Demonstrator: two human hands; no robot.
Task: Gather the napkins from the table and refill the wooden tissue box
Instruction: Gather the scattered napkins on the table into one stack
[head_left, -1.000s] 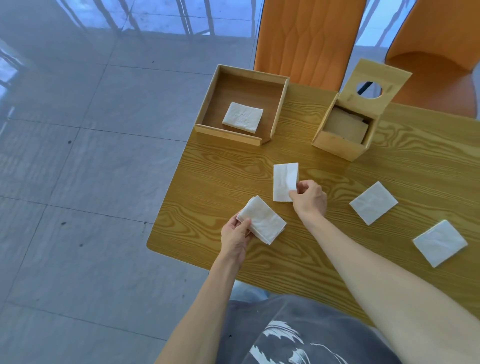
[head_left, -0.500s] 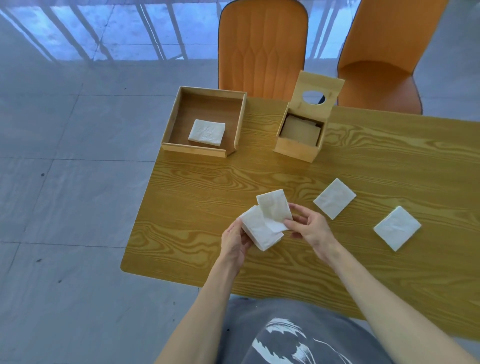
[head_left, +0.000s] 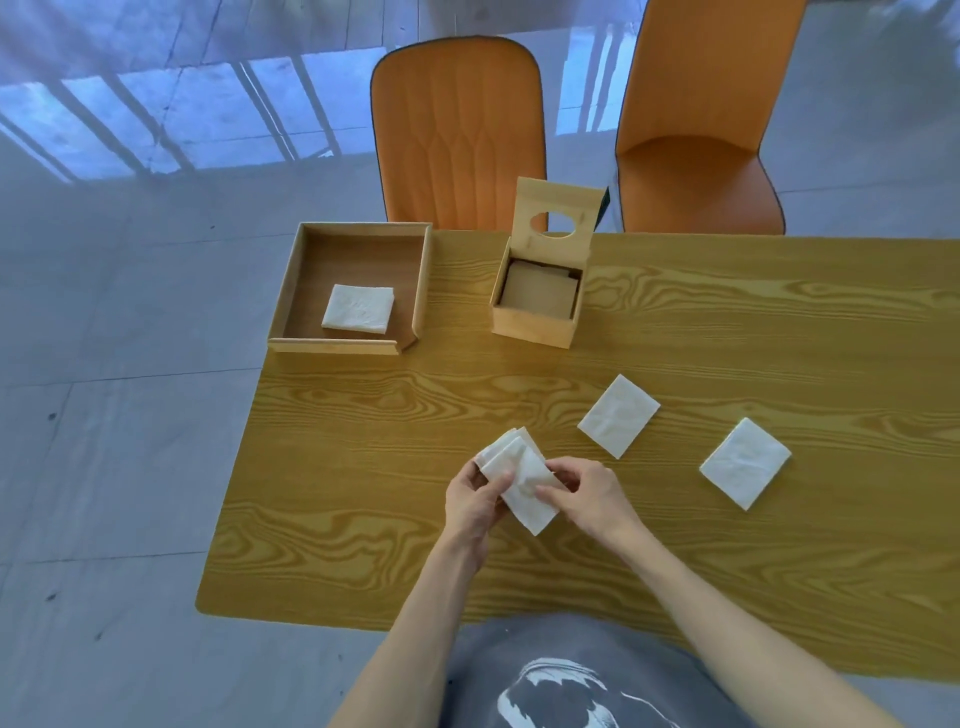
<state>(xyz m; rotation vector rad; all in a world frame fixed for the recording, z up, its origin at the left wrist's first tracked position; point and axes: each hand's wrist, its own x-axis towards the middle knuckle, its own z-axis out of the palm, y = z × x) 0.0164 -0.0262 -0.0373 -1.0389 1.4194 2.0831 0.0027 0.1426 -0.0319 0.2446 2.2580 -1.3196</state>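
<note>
Gripping a small stack of napkins (head_left: 519, 480) between them above the counter (head_left: 727, 338), the left hand (head_left: 475, 501) and right hand (head_left: 592, 496) pinch its edges; two napkins (head_left: 618, 415) lie loose nearby, the tissue box (head_left: 540, 296) open behind

Bright, soft daylight, glare striping the glossy floor (head_left: 156, 130); edges bend, perhaps slightly soft throughout.
</note>
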